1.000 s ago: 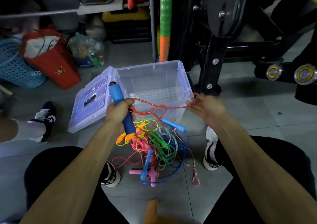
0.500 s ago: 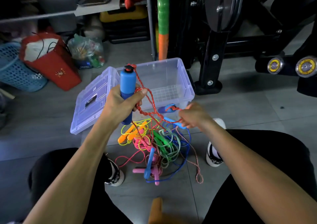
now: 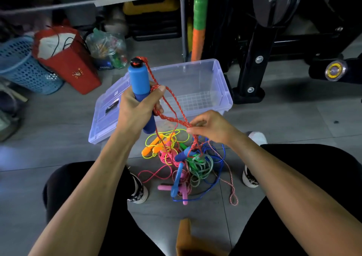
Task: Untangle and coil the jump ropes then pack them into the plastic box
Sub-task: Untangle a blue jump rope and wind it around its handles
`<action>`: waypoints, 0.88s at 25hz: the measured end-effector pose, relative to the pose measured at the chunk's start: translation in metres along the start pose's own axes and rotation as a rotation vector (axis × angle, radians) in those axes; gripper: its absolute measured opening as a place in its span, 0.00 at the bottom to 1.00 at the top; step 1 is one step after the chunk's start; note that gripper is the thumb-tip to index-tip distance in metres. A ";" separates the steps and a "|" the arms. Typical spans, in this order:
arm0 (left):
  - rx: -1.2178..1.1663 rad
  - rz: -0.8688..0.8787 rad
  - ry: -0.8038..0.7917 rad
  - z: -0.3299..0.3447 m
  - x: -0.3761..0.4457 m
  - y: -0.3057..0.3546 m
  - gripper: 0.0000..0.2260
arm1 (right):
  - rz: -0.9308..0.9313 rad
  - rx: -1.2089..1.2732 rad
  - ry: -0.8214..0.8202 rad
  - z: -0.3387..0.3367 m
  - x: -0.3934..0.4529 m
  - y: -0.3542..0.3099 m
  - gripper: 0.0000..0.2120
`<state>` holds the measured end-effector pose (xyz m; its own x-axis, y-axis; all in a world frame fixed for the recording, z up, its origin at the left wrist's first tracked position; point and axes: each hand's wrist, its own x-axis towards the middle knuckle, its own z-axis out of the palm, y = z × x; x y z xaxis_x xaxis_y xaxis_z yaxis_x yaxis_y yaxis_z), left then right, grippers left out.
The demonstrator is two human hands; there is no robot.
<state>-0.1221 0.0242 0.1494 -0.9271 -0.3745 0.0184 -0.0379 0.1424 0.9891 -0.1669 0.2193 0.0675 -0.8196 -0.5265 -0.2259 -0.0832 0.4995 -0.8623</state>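
Jump ropes [image 3: 182, 163] lie in a tangled heap on the grey tile floor [image 3: 293, 130], between the person's two shoes and just in front of the plastic box [image 3: 219, 83]. One rope is lifted clear of the heap.

Left hand [image 3: 135, 110]: fingers curled round the blue handle [image 3: 140, 87] of the lifted rope, thumb pressed against the red cord [image 3: 172, 114] at the handle's side. The handle stands near upright, long axis vertical, cap end up; its lower end protrudes beneath the hand.

Right hand [image 3: 211, 126]: fingertips pinch the red cord where two strands meet. From the cap the cord descends past the thumb, slopes down and right to the pinch, then drops into the heap.

Clearance: the box is open, its lid [image 3: 105, 116] lying at its left side. Open floor lies left of the lid and right of the box. A black machine frame [image 3: 252, 59] stands just behind the box's right corner. A red bag [image 3: 74, 69] and a blue basket [image 3: 21, 67] sit further left.

Visibility: the left hand covers part of the lid and the box's left wall. Within the heap, which cord joins which handle cannot be told. An orange object [image 3: 186, 236] at the bottom edge is cut off and unidentifiable.
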 end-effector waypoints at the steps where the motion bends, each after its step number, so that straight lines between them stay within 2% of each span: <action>1: 0.021 -0.019 0.018 -0.002 0.002 -0.003 0.09 | -0.005 -0.038 0.057 -0.004 0.001 0.001 0.05; 4: 0.100 -0.033 0.009 -0.007 0.005 -0.012 0.10 | 0.016 -0.098 0.101 -0.012 0.000 0.001 0.12; 9: 0.282 -0.034 0.123 -0.012 0.005 -0.009 0.11 | 0.066 0.167 -0.081 -0.031 -0.007 -0.006 0.10; 10: 0.256 -0.039 0.138 -0.013 0.005 -0.007 0.11 | 0.062 0.174 -0.098 -0.035 -0.008 -0.007 0.10; 12: 0.170 -0.071 0.143 -0.013 0.005 -0.006 0.11 | 0.036 0.033 -0.099 -0.039 -0.009 -0.005 0.07; 15: 0.050 -0.119 0.088 -0.008 0.004 -0.009 0.10 | -0.018 -0.270 0.083 -0.036 -0.009 0.003 0.09; 17: 0.019 -0.165 0.082 -0.006 0.005 -0.014 0.10 | -0.008 -0.259 0.172 -0.032 -0.008 0.005 0.14; 20: -0.030 -0.311 0.201 -0.008 0.014 -0.023 0.08 | 0.047 -0.043 0.234 -0.034 -0.003 0.003 0.17; 22: -0.105 -0.397 0.302 -0.011 0.020 -0.029 0.07 | 0.063 -0.086 0.091 -0.041 -0.001 0.005 0.15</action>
<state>-0.1353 0.0027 0.1224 -0.6986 -0.6318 -0.3358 -0.3136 -0.1515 0.9374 -0.1897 0.2510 0.0824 -0.8725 -0.4296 -0.2326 -0.0755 0.5890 -0.8046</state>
